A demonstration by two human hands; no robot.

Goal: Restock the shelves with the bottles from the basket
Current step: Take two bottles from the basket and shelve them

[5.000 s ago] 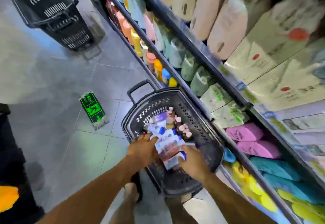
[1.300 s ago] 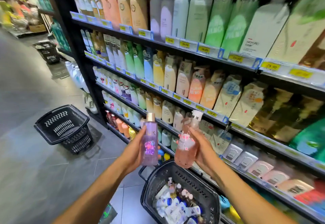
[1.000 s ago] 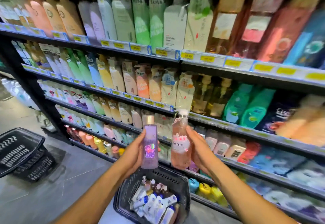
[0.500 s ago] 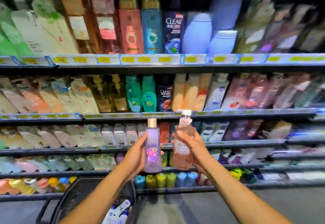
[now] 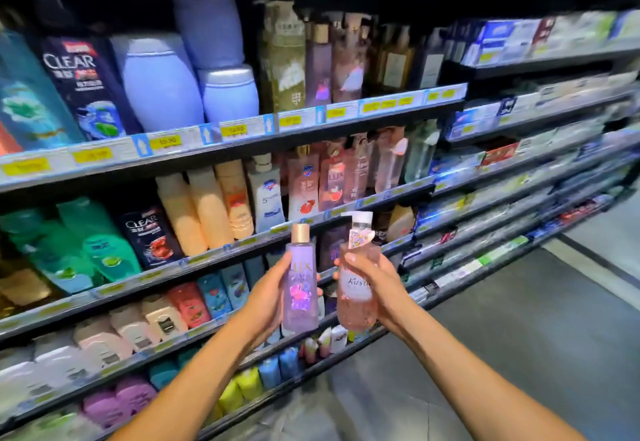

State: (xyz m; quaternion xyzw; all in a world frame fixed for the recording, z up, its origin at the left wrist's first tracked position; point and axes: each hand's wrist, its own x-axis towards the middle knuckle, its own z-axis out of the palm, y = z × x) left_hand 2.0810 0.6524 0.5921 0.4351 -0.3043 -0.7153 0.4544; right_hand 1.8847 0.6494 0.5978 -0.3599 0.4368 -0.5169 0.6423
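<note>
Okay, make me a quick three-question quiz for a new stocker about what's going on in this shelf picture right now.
1. True or false: the left hand holds the purple bottle.
2. What colour is the cap of the pink bottle in the right hand? A) gold B) white C) black
3. Fill in: the dark shampoo bottle on the upper shelf reads ____.

Key: 1 true; 2 B; 3 CLEAR.
</note>
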